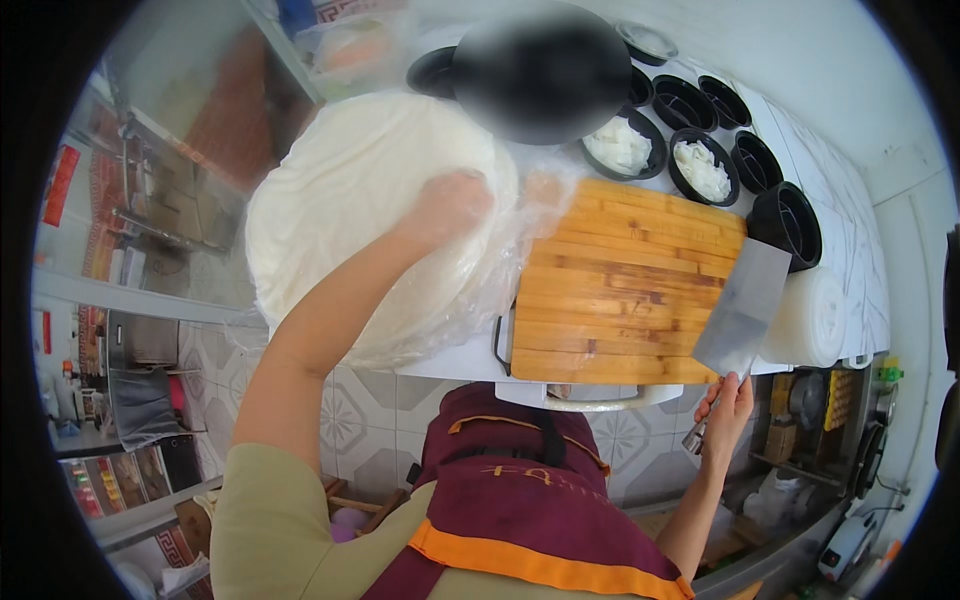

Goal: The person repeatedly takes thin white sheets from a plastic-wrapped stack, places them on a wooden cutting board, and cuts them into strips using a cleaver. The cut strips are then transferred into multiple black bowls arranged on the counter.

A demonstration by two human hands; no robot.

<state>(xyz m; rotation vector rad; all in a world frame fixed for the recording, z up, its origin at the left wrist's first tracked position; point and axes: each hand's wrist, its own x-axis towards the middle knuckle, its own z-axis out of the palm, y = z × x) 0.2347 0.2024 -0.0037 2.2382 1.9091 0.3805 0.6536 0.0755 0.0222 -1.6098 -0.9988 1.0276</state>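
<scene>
My left hand lies on a large round stack of white sheets, partly under clear plastic film; its fingers are blurred and partly hidden. My right hand grips the metal handle of a broad cleaver, whose blade spans the right edge of a bamboo cutting board. Beyond the board, white cut strips fill a black bowl, and more white pieces lie in another black bowl beside it.
Several black bowls stand at the back right, near a stack of black bowls. White translucent lids or containers are stacked right of the cleaver. Glass panels rise at the left. A lidded bowl stands by the wall.
</scene>
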